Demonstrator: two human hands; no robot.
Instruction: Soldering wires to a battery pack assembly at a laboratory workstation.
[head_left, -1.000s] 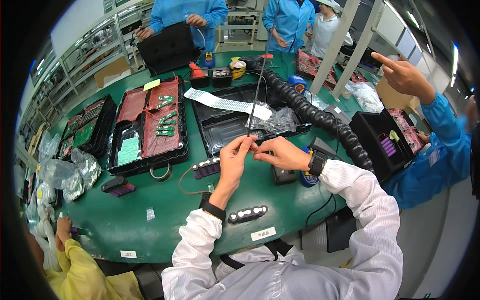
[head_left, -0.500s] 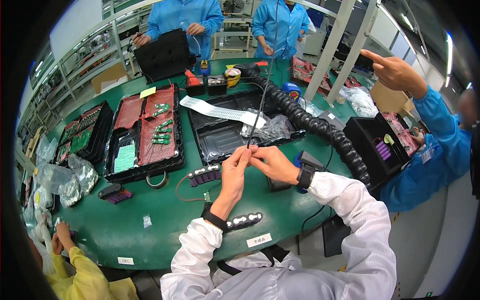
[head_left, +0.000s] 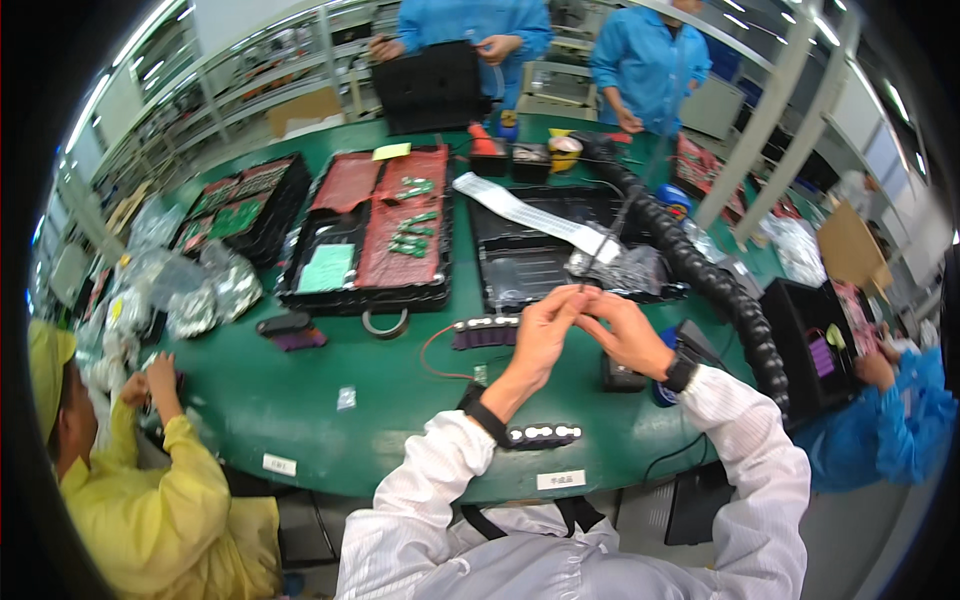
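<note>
In the head view, I see my left hand (head_left: 540, 335) and my right hand (head_left: 625, 335) held up together over the green tabletop (head_left: 300, 400). The fingers of both hands are pinched close on something very small, right where a thin dark wire (head_left: 605, 240) comes down to them. I cannot tell what the small thing is; it is hidden between my fingertips.

I think I am in the middle of joining or fixing the end of that wire. The next move needs slow, steady fingers and a tight pinch, so the little part does not slip.

Just below my hands lies a purple battery pack (head_left: 485, 335) with a red wire (head_left: 435, 350) curling from it. A black tray (head_left: 540, 265) sits behind my hands.
</note>
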